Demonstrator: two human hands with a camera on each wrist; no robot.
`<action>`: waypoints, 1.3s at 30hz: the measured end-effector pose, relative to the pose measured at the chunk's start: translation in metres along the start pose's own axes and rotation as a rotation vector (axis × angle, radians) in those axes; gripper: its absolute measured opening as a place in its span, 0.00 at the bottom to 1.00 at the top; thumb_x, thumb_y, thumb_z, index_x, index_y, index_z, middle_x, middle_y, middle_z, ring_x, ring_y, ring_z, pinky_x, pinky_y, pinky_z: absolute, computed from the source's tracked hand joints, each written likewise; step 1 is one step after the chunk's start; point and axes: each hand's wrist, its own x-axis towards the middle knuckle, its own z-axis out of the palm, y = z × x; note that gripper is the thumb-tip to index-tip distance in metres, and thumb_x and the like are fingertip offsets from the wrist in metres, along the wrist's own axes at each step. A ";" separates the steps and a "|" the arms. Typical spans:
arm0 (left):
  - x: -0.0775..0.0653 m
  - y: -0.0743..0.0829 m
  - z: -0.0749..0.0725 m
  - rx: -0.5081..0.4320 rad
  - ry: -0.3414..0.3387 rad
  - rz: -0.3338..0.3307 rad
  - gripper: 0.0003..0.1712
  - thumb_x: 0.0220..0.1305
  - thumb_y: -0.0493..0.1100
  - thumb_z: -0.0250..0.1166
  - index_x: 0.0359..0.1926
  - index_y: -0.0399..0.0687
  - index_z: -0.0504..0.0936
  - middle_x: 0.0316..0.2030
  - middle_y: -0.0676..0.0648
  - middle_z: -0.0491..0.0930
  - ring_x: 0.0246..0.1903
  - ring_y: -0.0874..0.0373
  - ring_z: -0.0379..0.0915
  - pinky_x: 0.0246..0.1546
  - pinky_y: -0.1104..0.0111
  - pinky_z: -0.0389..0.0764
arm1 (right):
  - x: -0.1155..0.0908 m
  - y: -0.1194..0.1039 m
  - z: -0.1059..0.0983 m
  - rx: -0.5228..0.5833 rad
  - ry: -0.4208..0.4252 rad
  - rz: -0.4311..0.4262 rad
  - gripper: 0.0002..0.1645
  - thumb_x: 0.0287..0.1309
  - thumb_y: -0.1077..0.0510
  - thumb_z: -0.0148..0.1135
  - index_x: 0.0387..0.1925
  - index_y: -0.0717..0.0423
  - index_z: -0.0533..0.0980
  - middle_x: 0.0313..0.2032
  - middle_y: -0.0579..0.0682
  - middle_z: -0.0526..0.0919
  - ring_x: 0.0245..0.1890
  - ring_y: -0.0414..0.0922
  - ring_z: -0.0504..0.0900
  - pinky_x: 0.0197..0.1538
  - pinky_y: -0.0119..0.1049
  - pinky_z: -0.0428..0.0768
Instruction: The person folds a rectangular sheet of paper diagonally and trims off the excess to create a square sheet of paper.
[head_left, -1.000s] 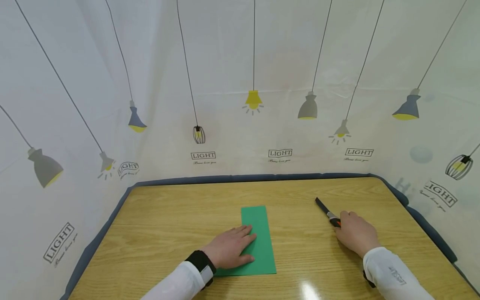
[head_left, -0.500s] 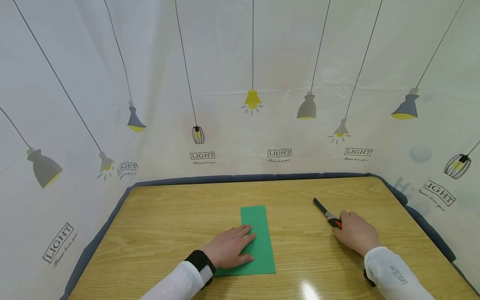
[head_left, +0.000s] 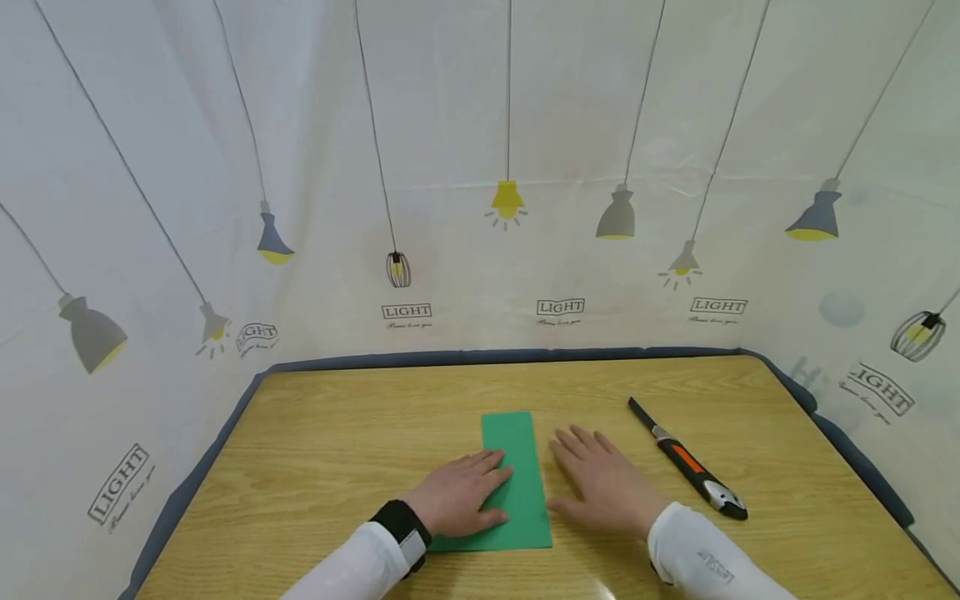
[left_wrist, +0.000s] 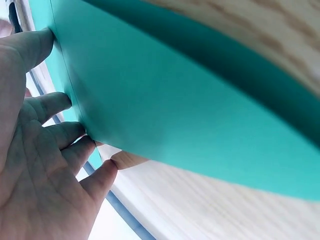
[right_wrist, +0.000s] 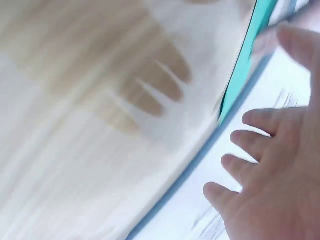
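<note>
A green sheet of paper [head_left: 521, 467] lies on the wooden table; in the left wrist view the paper [left_wrist: 150, 95] looks folded, with layers parted along one edge. My left hand [head_left: 461, 496] rests on its left part, fingers spread and straight, hiding some of it. Just right of the paper is my right hand [head_left: 603, 483], fingers extended and holding nothing. In the right wrist view this hand [right_wrist: 280, 160] hovers over the table, casting a shadow. A utility knife [head_left: 690, 462] with a black and orange handle and dark blade lies on the table, right of that hand.
The wooden table [head_left: 360, 417] has a dark blue padded edge [head_left: 450, 358] along its back and sides. Behind it hangs a white curtain [head_left: 450, 125] printed with lamps. A black band [head_left: 401, 525] circles the left wrist.
My right hand has let go of the utility knife, which stays on the table, and has moved left toward the paper. The left hand has stayed in place.
</note>
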 end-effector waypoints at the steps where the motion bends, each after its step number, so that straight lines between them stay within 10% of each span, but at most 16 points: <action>1: 0.000 0.000 0.000 0.004 0.003 0.002 0.40 0.74 0.65 0.58 0.78 0.52 0.64 0.78 0.45 0.58 0.76 0.52 0.53 0.73 0.58 0.61 | 0.004 -0.008 0.003 0.017 -0.039 -0.036 0.54 0.66 0.28 0.58 0.78 0.59 0.59 0.78 0.57 0.57 0.78 0.58 0.51 0.76 0.60 0.49; 14: -0.004 -0.007 0.005 -0.006 0.017 0.066 0.44 0.75 0.65 0.55 0.80 0.46 0.58 0.79 0.43 0.54 0.77 0.49 0.49 0.73 0.52 0.60 | 0.033 -0.040 0.020 0.057 -0.218 -0.110 0.61 0.62 0.19 0.49 0.82 0.52 0.50 0.80 0.50 0.51 0.79 0.51 0.49 0.77 0.55 0.50; 39: -0.022 -0.018 0.009 -0.067 -0.034 0.031 0.56 0.69 0.75 0.52 0.81 0.41 0.50 0.81 0.43 0.45 0.79 0.50 0.39 0.76 0.57 0.51 | 0.019 -0.017 0.023 0.062 -0.191 -0.079 0.61 0.62 0.19 0.51 0.81 0.54 0.54 0.80 0.51 0.52 0.79 0.52 0.50 0.77 0.57 0.47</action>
